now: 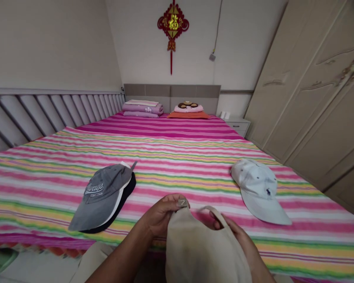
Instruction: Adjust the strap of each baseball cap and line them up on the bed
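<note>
Between my hands, low at the front of the bed, is a beige baseball cap with its back strap opening turned upward. My left hand pinches the cap's edge at the metal buckle. The cap's right side near the strap is gripped by my right hand, whose fingers are partly hidden behind the cloth. A stack of caps, with a grey cap on top and a white and a black one beneath, lies to the left. Off to the right rests a pale blue cap, brim toward me.
The caps lie on a bed with a striped sheet. Folded purple bedding and a pink pillow stack sit by the headboard. A metal railing runs along the left; a wardrobe and nightstand stand right.
</note>
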### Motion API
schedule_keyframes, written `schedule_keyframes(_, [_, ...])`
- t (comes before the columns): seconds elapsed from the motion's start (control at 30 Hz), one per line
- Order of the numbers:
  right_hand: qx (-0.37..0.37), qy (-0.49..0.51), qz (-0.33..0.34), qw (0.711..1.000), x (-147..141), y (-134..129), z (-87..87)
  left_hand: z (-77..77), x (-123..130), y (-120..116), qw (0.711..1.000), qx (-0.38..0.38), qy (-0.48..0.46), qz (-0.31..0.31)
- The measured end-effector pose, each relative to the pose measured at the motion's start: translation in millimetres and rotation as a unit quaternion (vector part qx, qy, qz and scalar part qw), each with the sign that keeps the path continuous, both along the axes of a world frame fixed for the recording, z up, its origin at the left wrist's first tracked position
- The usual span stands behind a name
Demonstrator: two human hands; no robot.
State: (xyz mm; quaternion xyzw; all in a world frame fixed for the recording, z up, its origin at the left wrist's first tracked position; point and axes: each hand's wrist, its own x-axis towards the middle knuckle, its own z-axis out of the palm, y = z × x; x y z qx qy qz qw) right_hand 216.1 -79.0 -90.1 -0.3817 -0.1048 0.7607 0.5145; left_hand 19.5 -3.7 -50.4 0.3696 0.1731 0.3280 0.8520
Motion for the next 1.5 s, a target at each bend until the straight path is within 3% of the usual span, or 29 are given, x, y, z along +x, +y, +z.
schedule_keyframes(0.1, [0.006,0.069,-0.014,0.997,9,-1,12.9,5.1,1,1,0.999,0.012,0.035,0.008])
schedule_keyframes(0.23, [0.139,0.008,-0.001,0.99,17,-2,37.1,29.7,6,2,0.998,0.041,0.053,0.005])
schedule_keyframes(0.37, [0.255,-0.045,-0.013,0.966,16,-7,64.2,61.4,8,-3,0.995,0.094,0.034,0.013])
schedule_keyframes(0.43, [0.302,-0.042,-0.019,0.952,12,-12,71.2,69.9,8,-8,0.992,0.124,0.021,0.017])
schedule_keyframes(0.53, [0.329,-0.041,-0.001,0.943,6,-17,69.0,69.6,8,-14,0.991,0.134,0.02,0.018])
schedule_keyframes(0.7, [0.304,-0.062,0.037,0.95,-2,-20,59.9,60.3,7,-21,0.992,0.118,0.042,0.029])
schedule_keyframes(0.9, [0.311,-0.087,0.028,0.946,-6,-15,81.0,66.5,5,-22,0.984,0.15,0.092,0.023])
schedule_keyframes(1.07, [0.312,-0.137,0.005,0.94,-8,-11,101.8,68.3,7,-13,0.98,0.18,0.072,0.04])
schedule_keyframes(1.27, [0.311,-0.192,0.079,0.928,-16,-9,101.9,69.2,14,-18,0.985,0.139,0.082,0.053])
schedule_keyframes(1.5, [0.308,-0.277,0.054,0.908,-30,-4,102.1,69.5,20,-22,0.969,0.2,0.11,0.089])
